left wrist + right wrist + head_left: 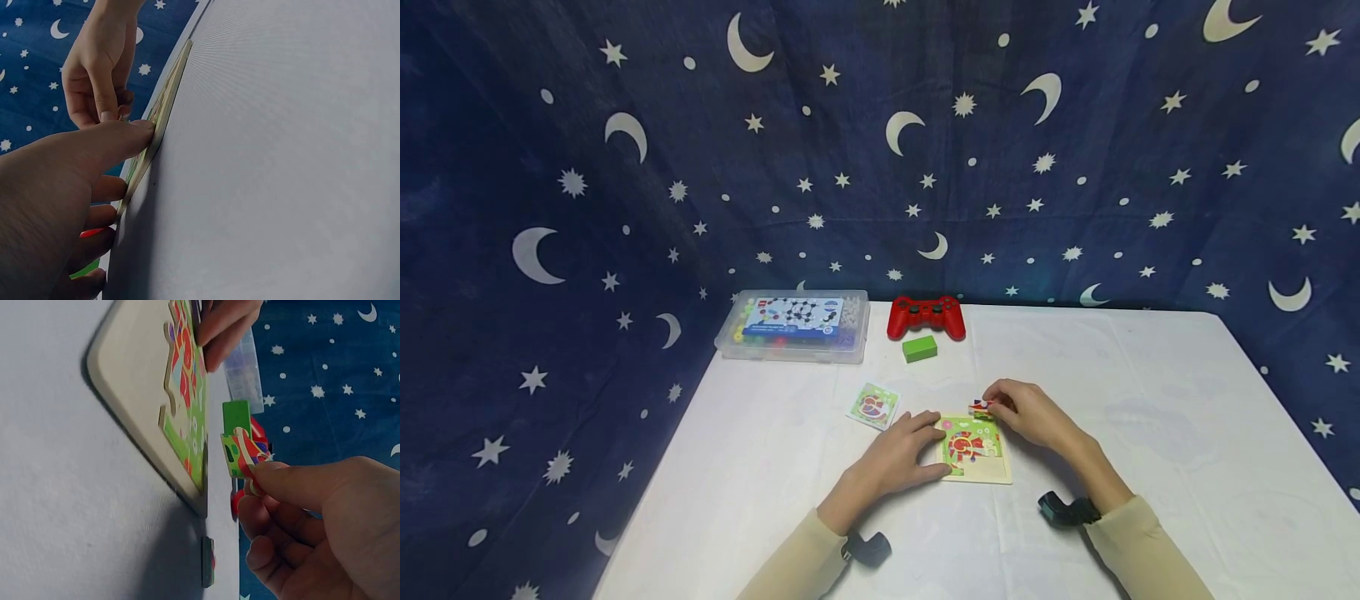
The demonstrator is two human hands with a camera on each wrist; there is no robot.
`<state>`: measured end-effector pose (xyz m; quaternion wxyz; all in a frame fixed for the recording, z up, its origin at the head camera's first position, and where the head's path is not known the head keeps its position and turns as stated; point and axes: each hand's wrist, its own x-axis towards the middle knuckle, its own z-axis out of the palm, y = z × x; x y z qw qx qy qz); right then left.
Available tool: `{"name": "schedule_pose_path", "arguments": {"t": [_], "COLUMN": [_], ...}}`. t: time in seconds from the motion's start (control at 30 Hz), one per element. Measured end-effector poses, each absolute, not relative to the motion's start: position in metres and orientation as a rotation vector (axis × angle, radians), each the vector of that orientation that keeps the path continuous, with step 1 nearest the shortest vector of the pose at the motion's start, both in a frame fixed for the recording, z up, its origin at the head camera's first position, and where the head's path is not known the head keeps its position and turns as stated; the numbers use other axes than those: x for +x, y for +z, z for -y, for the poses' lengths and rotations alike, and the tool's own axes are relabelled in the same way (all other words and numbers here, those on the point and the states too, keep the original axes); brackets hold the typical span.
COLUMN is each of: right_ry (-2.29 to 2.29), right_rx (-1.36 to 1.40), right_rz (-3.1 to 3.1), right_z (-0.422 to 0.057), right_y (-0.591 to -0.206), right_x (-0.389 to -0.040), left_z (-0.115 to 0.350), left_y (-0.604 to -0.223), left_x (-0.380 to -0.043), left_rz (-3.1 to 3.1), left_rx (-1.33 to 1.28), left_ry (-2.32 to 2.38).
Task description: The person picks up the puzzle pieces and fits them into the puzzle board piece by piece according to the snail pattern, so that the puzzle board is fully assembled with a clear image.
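Note:
On the white table lies a wooden puzzle board (pixel 977 477) with a red, green and yellow picture partly filled in; bare wood shows along its near right part. My left hand (pixel 901 454) rests at the board's left side, fingers spread, with the thumb on its near left corner. Just above the board's far edge, my right hand (pixel 1033 414) pinches a puzzle piece (pixel 245 453), red, green and purple, between thumb and fingers. In the right wrist view another small puzzle piece (pixel 208 561) lies flat on the table past the board's corner.
A small picture card (pixel 874 405) lies left of the board. Behind it stand a green block (pixel 920 348), a red game controller (pixel 927 317) and a clear plastic case (pixel 790 327) of coloured parts. A dark star-patterned cloth (pixel 880 167) hangs behind the table.

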<state>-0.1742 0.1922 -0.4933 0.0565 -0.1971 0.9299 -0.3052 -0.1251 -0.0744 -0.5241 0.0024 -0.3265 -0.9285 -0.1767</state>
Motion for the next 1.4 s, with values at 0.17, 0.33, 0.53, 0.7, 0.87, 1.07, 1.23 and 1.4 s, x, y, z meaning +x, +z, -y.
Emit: {"name": "schedule_pose_path", "arguments": {"t": [0.17, 0.33, 0.53, 0.7, 0.87, 1.07, 1.23, 1.4], "right_ry": [-0.961, -0.980, -0.984, -0.985, -0.993, -1.002, -0.992, -1.005], "right_rx": [-0.609, -0.644, -0.692, -0.760, -0.797, -0.824, -0.848, -0.876], "right_rz": [-2.762, -2.733, -2.713, -2.676, -2.642, -2.603, -2.573, -2.570], "right_z": [-0.189, -0.187, -0.186, -0.186, -0.187, -0.188, -0.188, -0.187], "right_y": [-0.493, -0.492, -0.495, -0.500, -0.502, -0.504, -0.508, -0.510], "right_x": [-0.166, -0.158, -0.149, -0.143, -0.139, -0.135, -0.133, -0.130], "left_z": [0.075, 0.075, 0.073, 0.073, 0.074, 0.074, 0.074, 0.074], "left_y": [-0.524, -0.523, -0.524, -0.525, -0.524, -0.524, -0.525, -0.524], "left_x": [-0.125, -0.125, -0.125, -0.125, -0.125, -0.124, -0.125, -0.125], "left_rz": [2.911, 2.907, 2.905, 2.902, 2.907, 2.900, 2.896, 2.911], "left_rx": [-1.025, -1.023, -1.025, -1.025, -1.022, -1.024, -1.025, -1.019], "left_ry": [-0.563, -0.570, -0.564, -0.558, -0.563, -0.564, -0.572, -0.586]}}
